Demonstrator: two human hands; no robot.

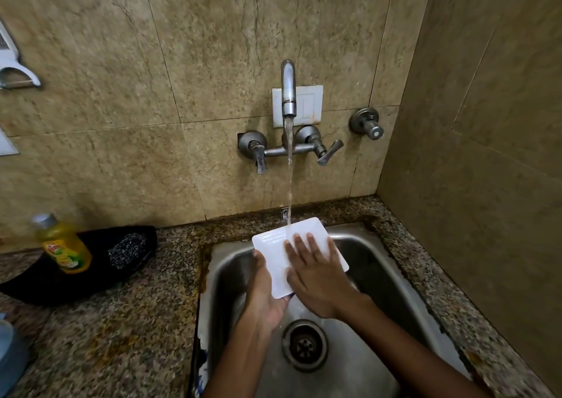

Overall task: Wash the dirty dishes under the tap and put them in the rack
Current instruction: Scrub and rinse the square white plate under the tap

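A white square plate (pixel 299 253) is held tilted over the steel sink (pixel 392 279), directly beneath the wall tap (pixel 288 90), whose stream lands on the plate's far edge. The plate is gripped at its left edge by the left hand (pixel 264 294), thumb on the upper face and the other fingers hidden beneath, so that hand is clamped on the plate. The right hand (pixel 316 279) is laid flat on the plate's upper surface with fingers spread apart; nothing is grasped by it, and it appears to be used for rubbing the surface under the water.

No rack is seen in this view, so the plate's destination cannot be placed. On the granite bench (pixel 127 337) to the left, a yellow dish-soap bottle (pixel 62 244) stands beside a black cloth-like item (pixel 91 279) on which a steel scrubber (pixel 127 250) rests; none of these is being touched.

Several risks can be judged from here. The plate is wet and possibly soapy, and it is held by one edge only; if pressure from the flat right hand is applied too hard or off-centre, the plate could be levered out of the left hand's grip and dropped into the sink, where chipping is likely. Because the stream strikes a tilted face near the rim, water may be deflected onto the bench or the wall behind. The underside may be left unrinsed if the plate is not turned.
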